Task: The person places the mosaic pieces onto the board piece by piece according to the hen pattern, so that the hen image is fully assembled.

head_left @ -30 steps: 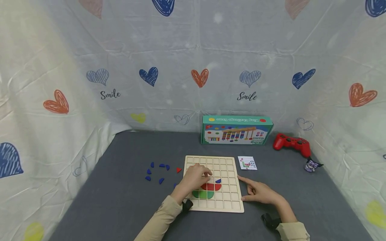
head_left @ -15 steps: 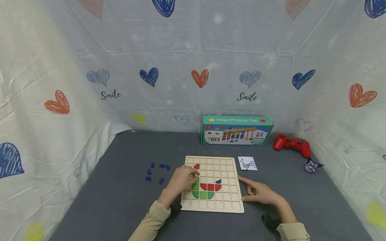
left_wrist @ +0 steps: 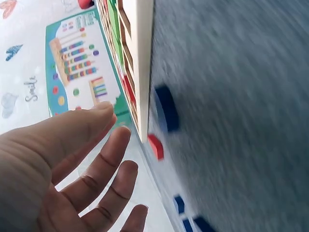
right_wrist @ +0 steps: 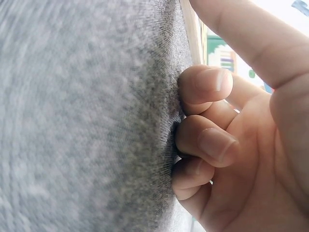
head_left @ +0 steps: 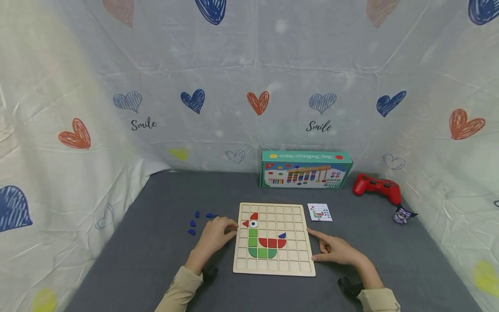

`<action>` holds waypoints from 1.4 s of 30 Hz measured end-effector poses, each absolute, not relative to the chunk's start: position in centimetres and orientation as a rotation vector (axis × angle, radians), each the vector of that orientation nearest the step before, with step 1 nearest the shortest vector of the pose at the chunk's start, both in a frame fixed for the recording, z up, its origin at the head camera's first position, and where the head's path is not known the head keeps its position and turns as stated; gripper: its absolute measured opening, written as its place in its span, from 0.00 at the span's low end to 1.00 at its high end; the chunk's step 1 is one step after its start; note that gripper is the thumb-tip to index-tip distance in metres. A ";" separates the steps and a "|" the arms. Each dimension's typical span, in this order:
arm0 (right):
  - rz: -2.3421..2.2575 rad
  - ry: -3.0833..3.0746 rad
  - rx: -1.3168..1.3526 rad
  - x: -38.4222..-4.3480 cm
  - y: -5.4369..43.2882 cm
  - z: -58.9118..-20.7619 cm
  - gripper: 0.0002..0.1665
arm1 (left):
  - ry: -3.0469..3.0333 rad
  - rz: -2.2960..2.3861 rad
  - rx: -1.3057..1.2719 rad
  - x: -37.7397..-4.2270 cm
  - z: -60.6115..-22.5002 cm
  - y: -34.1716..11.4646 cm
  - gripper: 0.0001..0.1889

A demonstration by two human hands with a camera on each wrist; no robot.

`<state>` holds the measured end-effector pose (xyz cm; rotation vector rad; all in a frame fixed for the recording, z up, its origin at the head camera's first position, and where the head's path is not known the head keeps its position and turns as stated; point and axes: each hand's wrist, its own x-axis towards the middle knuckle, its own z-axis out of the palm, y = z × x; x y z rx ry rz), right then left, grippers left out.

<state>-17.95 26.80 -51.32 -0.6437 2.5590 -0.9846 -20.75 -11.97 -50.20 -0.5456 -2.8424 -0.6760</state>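
A pale wooden grid board [head_left: 292, 264] lies on the grey table. On it, green, red and blue pieces, a round eye piece [head_left: 253, 224] and a red triangle [head_left: 245, 223] form a bird-like figure. Just off the board's left edge is my left hand [head_left: 213, 238], thumb and fingers loosely bent, with nothing between them in the left wrist view. A blue piece [left_wrist: 166, 108] lies on the cloth by the board there. My right hand [head_left: 337, 249] touches the board's right edge with its extended index finger and thumb; its other fingers are curled.
Several blue pieces [head_left: 192, 223] lie left of the board, some partly hidden by the left hand. A printed pattern card [head_left: 319, 212] is at the upper right. Behind stand a green game box [head_left: 306, 170], a red game controller [head_left: 376, 186] and a small figure charm [head_left: 402, 214].
My left hand has drawn back leftward off the board, uncovering the figure's left side. The red triangle has gone from the table onto the board. My right hand has stayed put.
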 end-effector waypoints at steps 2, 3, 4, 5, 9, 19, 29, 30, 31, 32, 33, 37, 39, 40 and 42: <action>-0.980 2.560 -0.640 -17.9 26.8 -51.3 0.48 | -2.842 -0.683 -0.521 -20.7 -50.1 -12.6 0.08; -0.976 2.563 -0.640 -17.9 26.8 -51.3 0.48 | -2.844 -0.682 -0.510 -20.6 -50.0 -12.9 0.08; -0.974 2.563 -0.639 -17.9 26.8 -51.3 0.48 | -2.845 -0.678 -0.502 -20.6 -50.0 -13.2 0.08; -0.973 2.565 -0.639 -17.9 26.8 -51.2 0.48 | -2.845 -0.678 -0.494 -20.5 -49.9 -13.5 0.08; -0.971 2.569 -0.640 -17.9 26.7 -51.2 0.48 | -2.836 -0.661 -0.448 -20.5 -49.6 -14.7 0.08; -0.993 2.555 -0.660 -17.8 26.7 -51.4 0.48 | -2.840 -0.652 -0.326 -20.0 -49.6 -17.5 0.07; -0.982 2.563 -0.671 -17.9 26.9 -51.4 0.48 | -2.903 -0.679 -0.259 -19.4 -49.7 -20.1 0.05; -0.987 2.558 -0.670 -17.9 26.8 -51.3 0.48 | -2.910 -0.684 -0.249 -19.3 -49.7 -20.4 0.05; -0.992 2.553 -0.668 -17.9 26.8 -51.3 0.48 | -2.914 -0.690 -0.239 -19.2 -49.7 -20.6 0.05; -0.996 2.549 -0.666 -17.8 26.8 -51.3 0.48 | -2.919 -0.691 -0.227 -19.1 -49.6 -20.8 0.05; -1.000 2.545 -0.664 -17.8 26.8 -51.2 0.48 | -2.924 -0.697 -0.216 -19.0 -49.6 -21.1 0.05; -1.001 2.543 -0.659 -17.8 26.8 -51.3 0.48 | -2.936 -0.703 -0.171 -18.9 -49.6 -22.0 0.06; -1.001 2.545 -0.658 -17.9 26.8 -51.3 0.48 | -2.937 -0.705 -0.158 -18.9 -49.6 -22.5 0.06; -1.000 2.545 -0.658 -17.9 26.8 -51.4 0.48 | -2.938 -0.701 -0.153 -18.9 -49.7 -22.7 0.06; -1.001 2.548 -0.656 -17.9 26.8 -51.4 0.48 | -2.943 -0.701 -0.144 -18.9 -49.7 -23.0 0.06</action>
